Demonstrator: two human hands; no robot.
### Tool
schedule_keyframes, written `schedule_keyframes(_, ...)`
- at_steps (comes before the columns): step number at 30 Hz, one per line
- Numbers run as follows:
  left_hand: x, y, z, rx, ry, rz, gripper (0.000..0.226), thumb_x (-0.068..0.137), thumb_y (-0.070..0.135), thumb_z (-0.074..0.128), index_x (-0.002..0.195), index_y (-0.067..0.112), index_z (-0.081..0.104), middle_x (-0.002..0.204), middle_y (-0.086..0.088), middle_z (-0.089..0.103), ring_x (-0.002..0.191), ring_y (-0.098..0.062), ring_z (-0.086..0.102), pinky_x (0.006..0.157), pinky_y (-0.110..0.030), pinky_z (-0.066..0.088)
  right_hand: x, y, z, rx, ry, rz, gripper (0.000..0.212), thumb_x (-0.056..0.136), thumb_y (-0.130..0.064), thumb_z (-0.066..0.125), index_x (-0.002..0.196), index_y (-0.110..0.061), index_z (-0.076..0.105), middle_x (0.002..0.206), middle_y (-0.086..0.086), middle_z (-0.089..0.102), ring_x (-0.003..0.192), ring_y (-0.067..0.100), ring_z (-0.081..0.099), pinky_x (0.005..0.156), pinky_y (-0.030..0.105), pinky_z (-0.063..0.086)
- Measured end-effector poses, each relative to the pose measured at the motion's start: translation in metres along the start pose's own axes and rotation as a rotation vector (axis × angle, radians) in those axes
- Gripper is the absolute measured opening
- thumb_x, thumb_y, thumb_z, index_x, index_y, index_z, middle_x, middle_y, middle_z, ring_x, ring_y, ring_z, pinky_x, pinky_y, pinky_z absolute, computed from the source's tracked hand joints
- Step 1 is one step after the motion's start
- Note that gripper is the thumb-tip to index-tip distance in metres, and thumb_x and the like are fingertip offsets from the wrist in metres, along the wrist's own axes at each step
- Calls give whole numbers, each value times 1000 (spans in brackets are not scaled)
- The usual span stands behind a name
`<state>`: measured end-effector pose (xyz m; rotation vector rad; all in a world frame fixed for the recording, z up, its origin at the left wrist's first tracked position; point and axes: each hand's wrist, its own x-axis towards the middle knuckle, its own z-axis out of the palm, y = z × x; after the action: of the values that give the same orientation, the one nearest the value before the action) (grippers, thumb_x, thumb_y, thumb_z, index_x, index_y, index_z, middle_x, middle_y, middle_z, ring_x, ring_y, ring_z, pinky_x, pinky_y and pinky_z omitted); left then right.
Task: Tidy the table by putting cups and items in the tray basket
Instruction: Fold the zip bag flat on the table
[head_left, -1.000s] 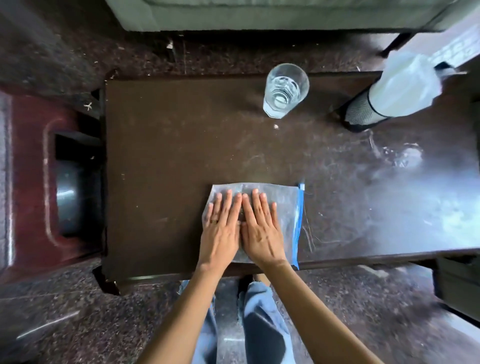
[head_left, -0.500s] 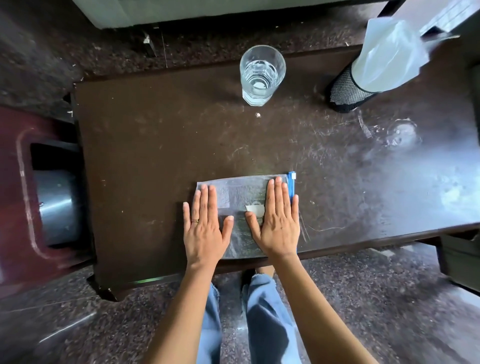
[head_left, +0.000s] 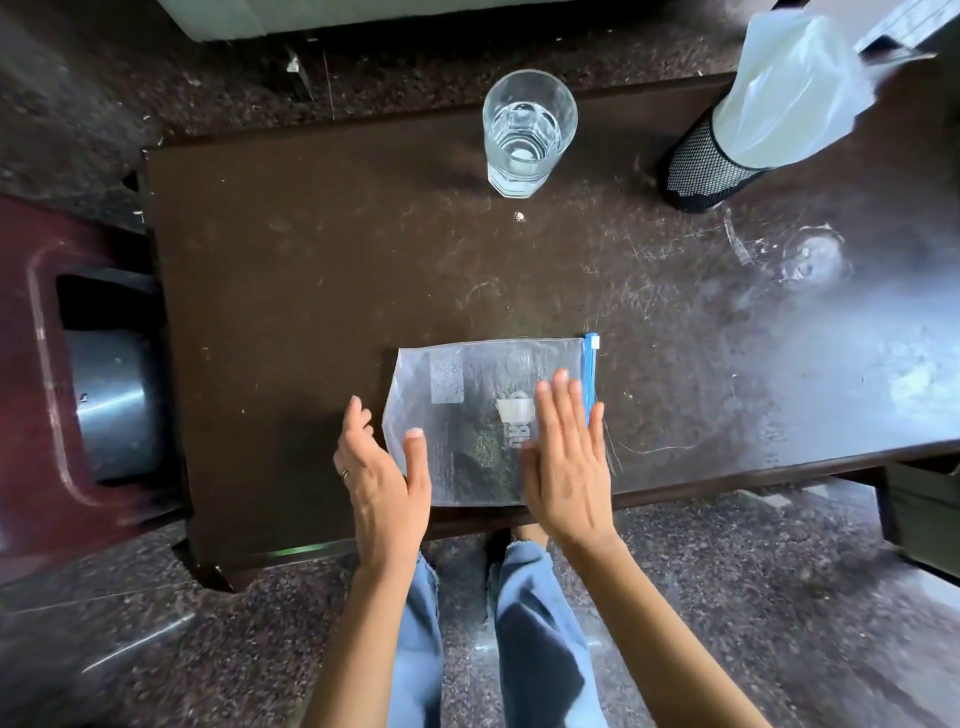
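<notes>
A clear zip bag w/ a blue zip lies flat on the brown table, near the front edge. Right hand lies flat on the bag, fingers spread out. Left hand is spread too, thumb on the bag's left side, holding nothing. A glass w/ water stands at the back, far from the bag.

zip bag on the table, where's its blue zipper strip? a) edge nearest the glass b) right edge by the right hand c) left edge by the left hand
b: the blue zipper strip runs along the zip bag edge beside the right hand.
</notes>
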<state>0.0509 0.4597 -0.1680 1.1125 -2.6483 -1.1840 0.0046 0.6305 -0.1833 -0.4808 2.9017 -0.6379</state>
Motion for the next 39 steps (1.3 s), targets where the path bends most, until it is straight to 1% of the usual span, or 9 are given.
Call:
schedule_keyframes(3, -2, 9, 2, -77, -27, -50, 66, 89, 29, 60, 142, 12, 25, 132, -7, 47, 107, -15, 54, 90, -28, 45, -13, -6, 10, -73, -104, -96, 62, 97, -24, 37, 153, -14, 12, 159, 10, 11, 149, 22, 2, 121, 42, -1)
schedule_keyframes(6, 1, 18, 2, -137, -26, -166, 53, 84, 30, 68, 130, 17, 44, 98, 3, 65, 80, -7, 59, 74, -15, 44, -18, -5, 19, -81, -214, -44, 61, 98, -33, 36, 153, -15, 18, 160, 9, 9, 149, 23, 3, 119, 47, 6)
schedule_keyframes(8, 2, 21, 0, -203, -60, -250, 39, 82, 38, 65, 118, 25, 59, 84, 9, 67, 80, -2, 60, 75, -18, 45, -17, -2, 20, -42, -254, -28, 62, 98, -34, 40, 153, -16, 18, 161, 8, 8, 149, 23, 2, 119, 46, 6)
schedule_keyframes(15, 7, 32, 7, -198, -130, -276, 23, 85, 33, 65, 105, 23, 61, 111, 5, 57, 97, -8, 57, 74, -14, 38, -14, 5, 10, 102, -274, -70, 60, 99, -32, 35, 154, -17, 16, 162, 5, 4, 149, 18, 0, 120, 42, 5)
schedule_keyframes(20, 4, 61, 3, -329, -153, -294, 34, 84, 42, 63, 103, 17, 51, 92, 7, 62, 82, -11, 55, 61, -10, 40, -9, 10, -7, 656, -239, 65, 53, 102, -25, 34, 152, -14, 20, 161, 1, 14, 149, 13, 8, 121, 35, 3)
schedule_keyframes(24, -15, 97, 8, -477, -279, -17, 48, 81, 50, 45, 120, 22, 47, 104, 22, 65, 100, 2, 59, 88, -19, 46, -9, 19, -18, 1240, -214, 336, 69, 96, -58, 35, 150, -17, 23, 155, 2, 34, 143, 15, 31, 117, 30, 25)
schedule_keyframes(29, -34, 109, 56, -126, -409, 359, 67, 95, 54, 27, 148, 13, 24, 155, -5, 30, 143, -9, 24, 118, -34, 20, 2, 28, -34, 1517, -190, 565, 87, 89, -71, 33, 144, -4, 35, 145, 12, 47, 136, 28, 41, 114, 42, 32)
schedule_keyframes(33, -37, 101, 86, 0, -486, 431, 70, 94, 60, 8, 149, 17, 1, 159, 0, -1, 147, -6, -7, 119, -26, -8, 6, 43, -42, 1660, -98, 606, 74, 92, -66, 31, 134, -8, 51, 135, 14, 57, 128, 28, 51, 102, 32, 43)
schedule_keyframes(39, -26, 100, 108, 146, -468, 412, 66, 95, 52, 0, 150, 16, 0, 154, 4, -12, 146, -14, -13, 121, -39, -6, 10, 67, -44, 1393, -94, 592, 34, 92, -20, 55, 125, -12, 57, 121, 12, 66, 111, 24, 62, 99, 39, 47)
